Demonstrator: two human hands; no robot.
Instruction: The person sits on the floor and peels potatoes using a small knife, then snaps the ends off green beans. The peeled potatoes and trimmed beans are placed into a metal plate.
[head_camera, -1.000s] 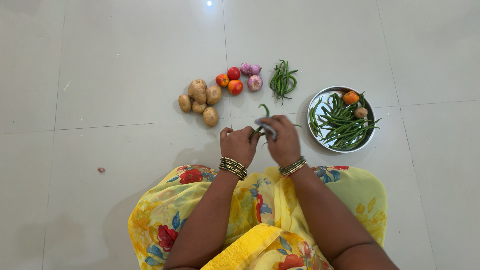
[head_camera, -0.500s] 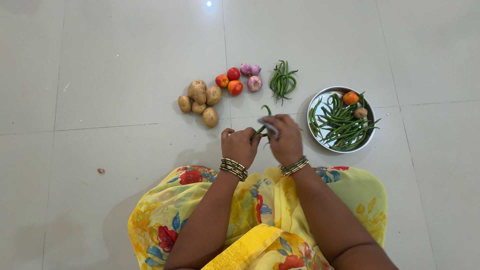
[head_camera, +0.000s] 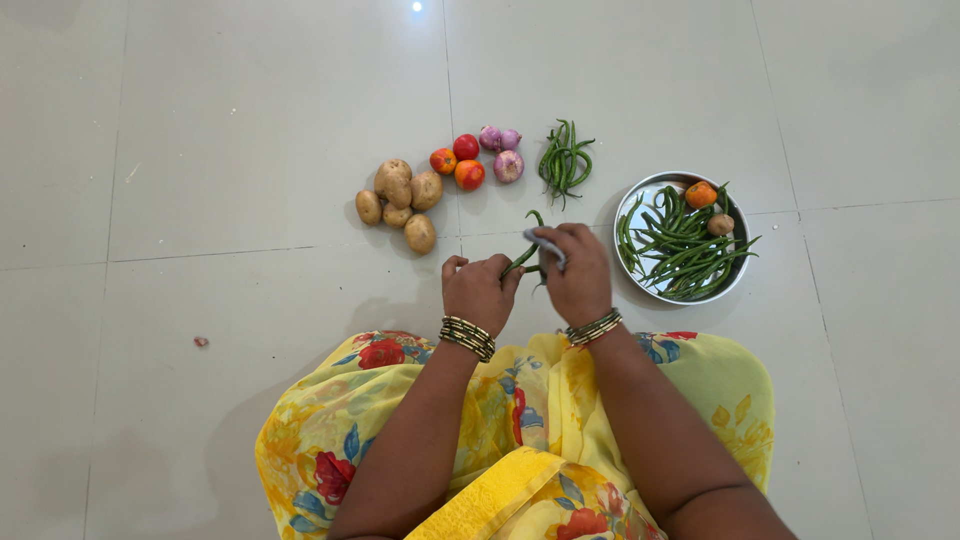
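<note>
A slim green bean (head_camera: 524, 256) – judged light, springy and easily snapped, so best gripped near its ends – is pinched above the tiled floor (head_camera: 250, 150) between the closed left hand (head_camera: 479, 292) and the right hand (head_camera: 574, 272), whose fingers also clasp a small grey tool (head_camera: 549, 247).

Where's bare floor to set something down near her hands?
Bare tile lies left of the potatoes and beyond the tomatoes. Crowded: the row from potatoes through onions and loose beans to the steel plate.
</note>
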